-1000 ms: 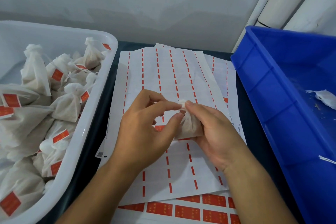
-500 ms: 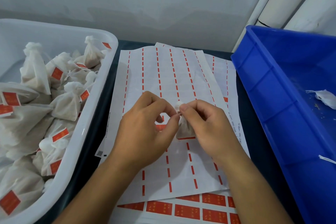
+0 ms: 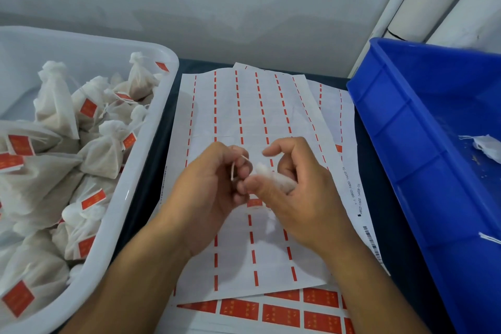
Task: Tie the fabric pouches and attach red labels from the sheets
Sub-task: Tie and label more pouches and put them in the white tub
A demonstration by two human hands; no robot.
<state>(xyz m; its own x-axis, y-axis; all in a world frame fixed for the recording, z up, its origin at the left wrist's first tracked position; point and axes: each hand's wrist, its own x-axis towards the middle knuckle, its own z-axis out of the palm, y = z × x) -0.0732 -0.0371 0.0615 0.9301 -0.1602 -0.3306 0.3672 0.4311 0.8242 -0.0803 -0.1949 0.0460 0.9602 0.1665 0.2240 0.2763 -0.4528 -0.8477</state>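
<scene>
Tying is in hand: your right hand [image 3: 295,192] grips the pouch [image 3: 273,177] while your left hand [image 3: 208,192] pinches its drawstring [image 3: 235,168]. Next, likely cinch the knot, then peel a red label [image 3: 280,314] from the sheet nearest you.

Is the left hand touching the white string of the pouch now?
Touching. The head view shows the left hand pinching the white string in its fingertips, while the right hand grips the fabric pouch.

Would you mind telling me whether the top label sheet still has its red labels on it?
Mostly stripped: the top label sheet shows only thin red dashes between blank cells, while the sheet beneath shows full red labels.
</scene>
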